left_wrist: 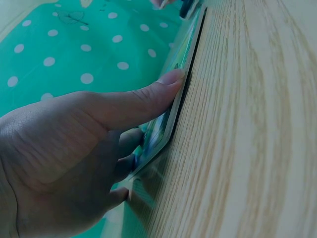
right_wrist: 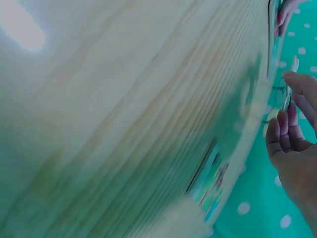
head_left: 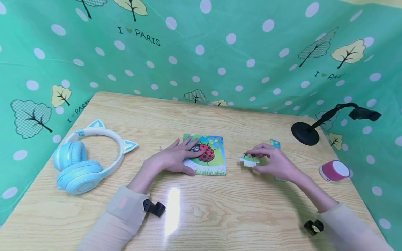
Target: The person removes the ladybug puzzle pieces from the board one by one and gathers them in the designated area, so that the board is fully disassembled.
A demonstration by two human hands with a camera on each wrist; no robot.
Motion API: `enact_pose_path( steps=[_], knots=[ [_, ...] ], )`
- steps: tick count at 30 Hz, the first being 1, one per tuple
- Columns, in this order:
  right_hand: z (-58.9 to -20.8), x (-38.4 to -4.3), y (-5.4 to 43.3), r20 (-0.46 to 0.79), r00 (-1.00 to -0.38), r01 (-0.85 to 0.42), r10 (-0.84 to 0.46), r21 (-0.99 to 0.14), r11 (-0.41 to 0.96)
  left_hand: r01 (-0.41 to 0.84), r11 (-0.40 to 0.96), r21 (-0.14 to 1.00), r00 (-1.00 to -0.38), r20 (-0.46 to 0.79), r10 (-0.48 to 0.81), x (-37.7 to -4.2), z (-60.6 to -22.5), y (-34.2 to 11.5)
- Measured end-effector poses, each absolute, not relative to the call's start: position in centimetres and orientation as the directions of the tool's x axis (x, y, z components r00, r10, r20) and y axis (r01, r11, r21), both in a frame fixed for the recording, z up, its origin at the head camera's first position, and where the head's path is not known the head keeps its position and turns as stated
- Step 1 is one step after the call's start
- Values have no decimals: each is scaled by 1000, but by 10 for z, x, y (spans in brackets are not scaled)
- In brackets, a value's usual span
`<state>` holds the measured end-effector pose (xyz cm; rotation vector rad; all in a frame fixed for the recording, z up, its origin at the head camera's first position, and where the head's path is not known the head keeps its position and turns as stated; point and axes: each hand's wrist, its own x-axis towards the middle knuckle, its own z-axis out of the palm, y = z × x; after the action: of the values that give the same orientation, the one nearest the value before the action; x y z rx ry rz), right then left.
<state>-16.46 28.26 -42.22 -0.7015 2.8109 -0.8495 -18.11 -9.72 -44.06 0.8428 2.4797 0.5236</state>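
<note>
A flat ladybug puzzle (head_left: 206,153) lies on the wooden table in the middle of the head view. My left hand (head_left: 174,157) rests on its left part with fingers spread, and in the left wrist view the thumb (left_wrist: 171,82) touches the board's edge (left_wrist: 173,114). To the right of the puzzle, my right hand (head_left: 273,162) pinches a small puzzle piece (head_left: 249,159) between thumb and fingers, held above the table. The right wrist view shows that piece (right_wrist: 287,94) nearly edge-on. Beyond the right hand lies another colourful flat board (head_left: 275,143), mostly hidden by the hand.
Light blue cat-ear headphones (head_left: 81,174) lie at the table's left. At the right stand a black desk lamp (head_left: 306,133) and a pink cylindrical object with a white top (head_left: 335,170). A green dotted cloth (head_left: 201,50) hangs behind the table.
</note>
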Motion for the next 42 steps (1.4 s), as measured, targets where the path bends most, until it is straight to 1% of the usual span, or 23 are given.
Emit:
enact_pose_path(
  steps=[4, 10, 14, 20, 35, 38, 42],
  knots=[
    [-425, -163, 297, 3, -882, -399, -470, -536, 744, 469, 737, 487, -702, -301, 645, -181, -441, -98],
    [-430, -162, 307, -39, -887, -396, -461, -452, 799, 481, 732, 482, -699, -293, 652, -182, -443, -98],
    [-434, -162, 312, -29, -875, -429, -483, -417, 802, 473, 734, 488, -698, -302, 650, -181, -442, -98],
    [-439, -160, 317, -22, -866, -452, -500, -393, 801, 466, 734, 494, -697, -307, 648, -181, -442, -97],
    [-437, -160, 321, -50, -860, -446, -508, -407, 797, 450, 744, 494, -703, -318, 636, -182, -442, -97],
    [-435, -161, 320, -31, -868, -435, -495, -432, 790, 444, 747, 494, -704, -324, 632, -182, -441, -97],
    [-428, -164, 313, 33, -886, -418, -463, -487, 767, 440, 749, 495, -705, -325, 630, -183, -441, -97]
  ],
)
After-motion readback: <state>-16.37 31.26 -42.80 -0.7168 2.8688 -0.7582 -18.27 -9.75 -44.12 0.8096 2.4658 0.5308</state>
